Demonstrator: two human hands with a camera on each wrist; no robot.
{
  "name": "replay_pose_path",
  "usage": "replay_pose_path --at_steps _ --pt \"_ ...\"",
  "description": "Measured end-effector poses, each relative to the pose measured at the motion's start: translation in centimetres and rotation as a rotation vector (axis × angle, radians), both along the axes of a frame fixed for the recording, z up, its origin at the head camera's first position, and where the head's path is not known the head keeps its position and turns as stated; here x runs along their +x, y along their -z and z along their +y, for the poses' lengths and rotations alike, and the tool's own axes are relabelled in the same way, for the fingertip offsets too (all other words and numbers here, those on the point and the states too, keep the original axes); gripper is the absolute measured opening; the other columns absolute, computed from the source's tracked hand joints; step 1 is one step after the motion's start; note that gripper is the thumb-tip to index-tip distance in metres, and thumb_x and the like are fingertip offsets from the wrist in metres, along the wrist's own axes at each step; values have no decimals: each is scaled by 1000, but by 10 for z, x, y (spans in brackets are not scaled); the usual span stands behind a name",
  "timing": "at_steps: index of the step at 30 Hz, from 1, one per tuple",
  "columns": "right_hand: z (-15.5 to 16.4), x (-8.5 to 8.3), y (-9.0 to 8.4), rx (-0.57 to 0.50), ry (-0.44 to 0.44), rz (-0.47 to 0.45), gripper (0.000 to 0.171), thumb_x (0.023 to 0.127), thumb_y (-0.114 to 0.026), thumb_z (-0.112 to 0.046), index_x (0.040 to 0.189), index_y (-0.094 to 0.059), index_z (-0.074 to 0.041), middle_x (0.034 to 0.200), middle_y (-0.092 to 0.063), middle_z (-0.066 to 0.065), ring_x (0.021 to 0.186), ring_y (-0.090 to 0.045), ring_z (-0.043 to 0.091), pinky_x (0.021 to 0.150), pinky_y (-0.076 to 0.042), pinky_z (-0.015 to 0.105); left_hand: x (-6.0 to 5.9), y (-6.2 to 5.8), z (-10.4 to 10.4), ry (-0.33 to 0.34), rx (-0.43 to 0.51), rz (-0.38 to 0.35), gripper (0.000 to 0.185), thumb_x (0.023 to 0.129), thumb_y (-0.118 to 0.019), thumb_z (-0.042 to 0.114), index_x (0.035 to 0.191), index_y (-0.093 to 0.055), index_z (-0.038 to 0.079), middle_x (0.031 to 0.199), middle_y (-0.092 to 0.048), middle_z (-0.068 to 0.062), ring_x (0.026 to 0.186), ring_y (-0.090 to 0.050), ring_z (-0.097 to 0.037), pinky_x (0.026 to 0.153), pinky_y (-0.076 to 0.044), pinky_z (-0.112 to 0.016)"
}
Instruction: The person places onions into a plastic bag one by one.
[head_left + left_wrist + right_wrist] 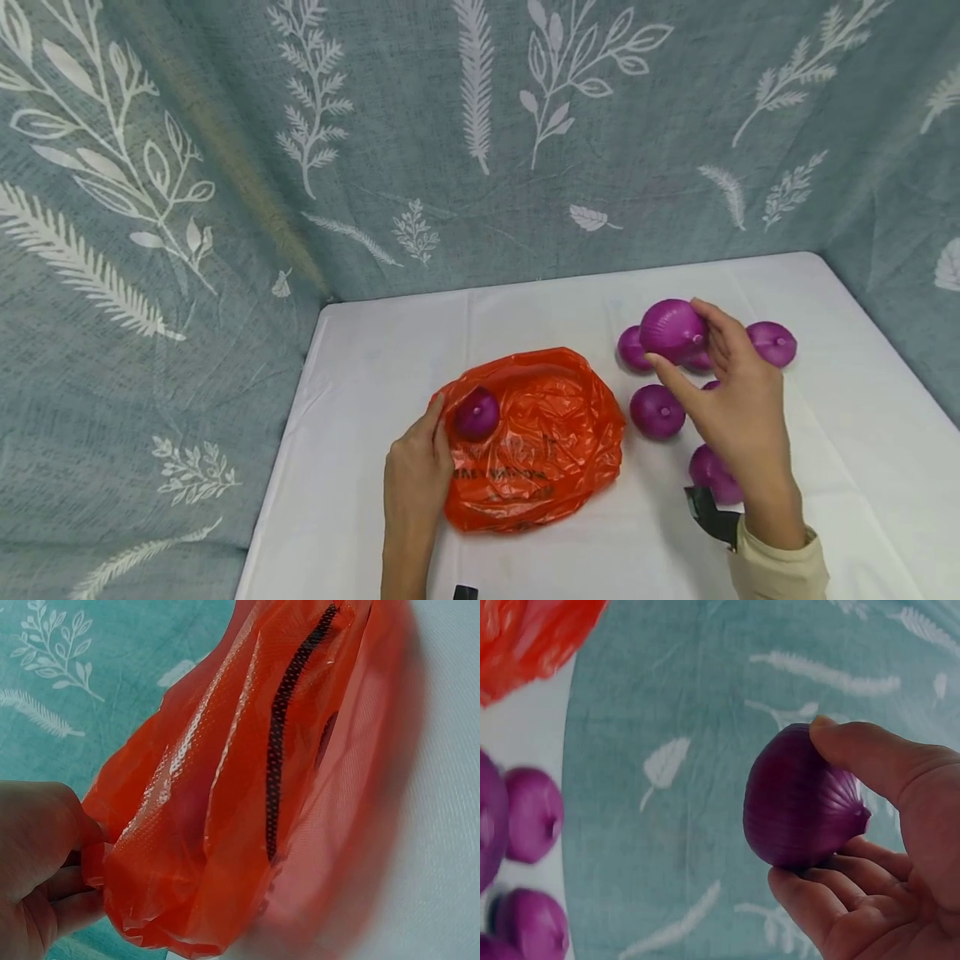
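Purple onion (671, 330) was gripped aloft by the right hand (738, 408); orange bag (536, 442), at nine o'clock, was pinched by the left hand (415, 483), its mouth best held wide.

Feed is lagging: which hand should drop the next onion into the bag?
Right. The right hand already holds a purple onion off the table, while the left hand grips the orange plastic bag at its edge.
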State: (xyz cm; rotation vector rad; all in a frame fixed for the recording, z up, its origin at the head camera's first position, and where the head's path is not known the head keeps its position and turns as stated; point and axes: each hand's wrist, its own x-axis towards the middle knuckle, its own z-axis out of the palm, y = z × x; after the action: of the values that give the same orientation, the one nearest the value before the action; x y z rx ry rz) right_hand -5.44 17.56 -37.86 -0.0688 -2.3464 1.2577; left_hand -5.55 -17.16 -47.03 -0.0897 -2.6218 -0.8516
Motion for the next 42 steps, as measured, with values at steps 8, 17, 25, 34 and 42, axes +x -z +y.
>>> replay_pose_path --at_steps 8,17,25,34,42 --pt "-32 -12 -1 -2 -119 38 81 82 -94 -16 152 -54 -11 149 -62 13 137 -59 29 104 -50 35 1 1 -1 -5 13 4 40 101 -70 3 140 -67 1 127 -73 -21 106 -76 -36 84 -63 -45" --pt "-66 -20 8 -7 -266 17 78 85 -92 -24 150 -52 -5 147 -63 16 137 -60 27 103 -54 39 0 3 -1 -6 12 12 39 101 -69 2 140 -68 1 125 -74 -21 101 -77 -35 82 -64 -45" --pt "-87 -24 18 -34 -333 -62 78 85 -92 -27 148 -52 -4 144 -64 17 134 -62 27 104 -55 41 -1 2 -1 1 21 11 40 101 -69 3 141 -67 2 128 -73 -20 104 -77 -35 82 -64 -45" --pt "-107 -25 36 1 -343 -179 78 86 -91 -36 148 -52 -8 141 -68 13 128 -67 30 104 -56 46 0 1 -8 22 25 20 40 101 -68 2 141 -67 2 129 -72 -20 107 -75 -35 84 -63 -45" --pt "-124 -20 56 84 -337 -183 71 84 -92 -35 141 -57 -14 126 -75 4 109 -74 21 94 -61 44 3 0 -15 31 28 1 40 102 -67 3 142 -67 2 131 -71 -19 112 -74 -35 87 -62 -46"
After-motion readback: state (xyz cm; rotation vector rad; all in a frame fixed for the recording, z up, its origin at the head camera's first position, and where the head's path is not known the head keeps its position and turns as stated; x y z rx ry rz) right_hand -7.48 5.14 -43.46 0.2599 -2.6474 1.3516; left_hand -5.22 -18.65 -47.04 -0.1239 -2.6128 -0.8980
